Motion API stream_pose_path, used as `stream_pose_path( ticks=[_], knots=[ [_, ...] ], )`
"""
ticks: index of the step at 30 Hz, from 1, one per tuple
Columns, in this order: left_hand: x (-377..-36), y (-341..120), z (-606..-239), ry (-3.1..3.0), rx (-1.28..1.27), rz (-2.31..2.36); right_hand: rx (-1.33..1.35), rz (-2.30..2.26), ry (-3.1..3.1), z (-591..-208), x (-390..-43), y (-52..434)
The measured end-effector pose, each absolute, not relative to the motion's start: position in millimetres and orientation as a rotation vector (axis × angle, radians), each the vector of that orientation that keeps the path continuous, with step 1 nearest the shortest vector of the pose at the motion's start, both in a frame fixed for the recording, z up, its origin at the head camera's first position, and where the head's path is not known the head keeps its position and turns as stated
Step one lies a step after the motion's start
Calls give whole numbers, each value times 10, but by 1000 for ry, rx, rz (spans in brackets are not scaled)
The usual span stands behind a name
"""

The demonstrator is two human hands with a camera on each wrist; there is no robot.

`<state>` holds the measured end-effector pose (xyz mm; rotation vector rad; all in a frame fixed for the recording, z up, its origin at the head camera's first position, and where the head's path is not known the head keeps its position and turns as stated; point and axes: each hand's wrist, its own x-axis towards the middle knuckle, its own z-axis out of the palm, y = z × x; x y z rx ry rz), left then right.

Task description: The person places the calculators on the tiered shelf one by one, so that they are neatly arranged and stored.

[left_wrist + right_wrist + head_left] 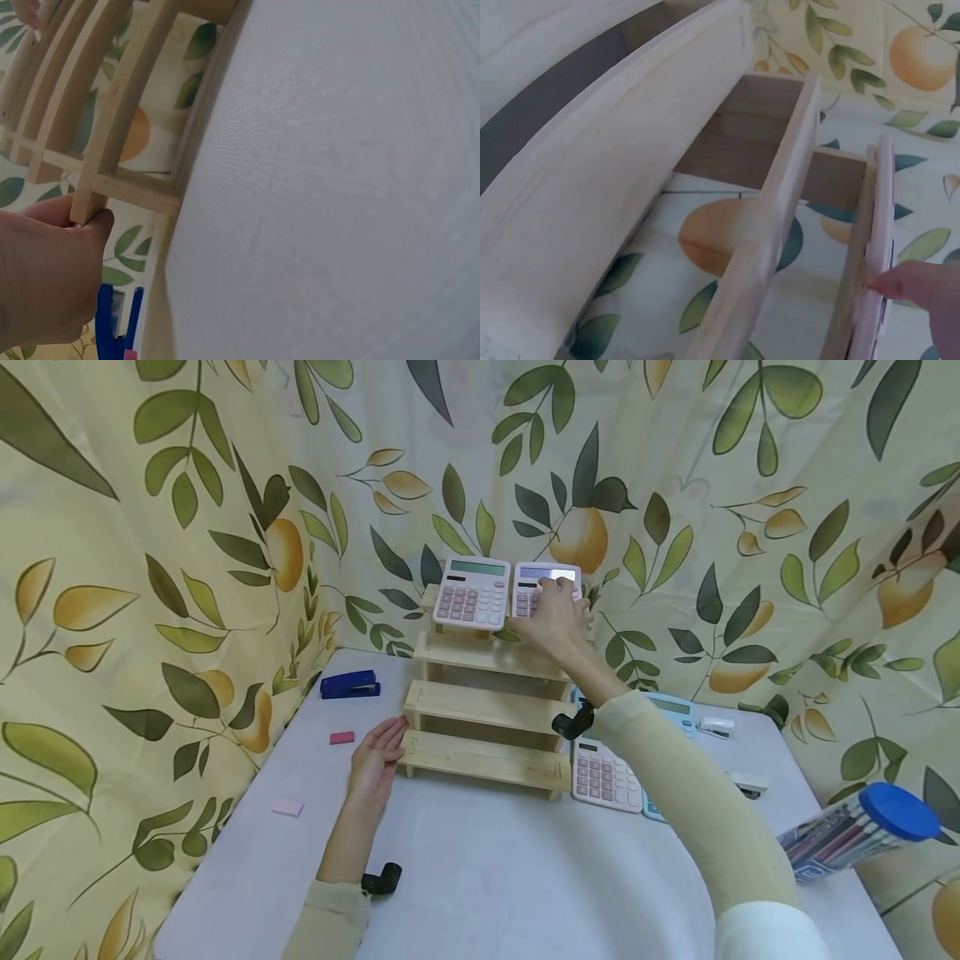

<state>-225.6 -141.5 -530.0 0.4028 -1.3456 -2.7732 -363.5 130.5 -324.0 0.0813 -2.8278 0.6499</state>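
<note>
The right hand is gripping a pink calculator, its thumb and fingers pinching the edges, as the calculator is leaning on the top step of a wooden stand. A second pink calculator is leaning just beside it, on the left. The left hand is pinching the left end of the bottom step between thumb and fingers. A blue stapler and a dark pink block are lying near that hand on the worktop.
</note>
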Motion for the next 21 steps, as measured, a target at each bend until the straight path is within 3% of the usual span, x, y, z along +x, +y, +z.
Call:
stream_pose_path(
  ticks=[13, 21],
  knots=[
    [-2254, -1421, -5309, -1330, 371, -2775, 147, 572, -2904, -3172, -3592, 1415],
    [-2239, -1414, -5284, -1355, 393, -2770, 221, 639, -2848, -3067, -3351, 1573]
  ],
)
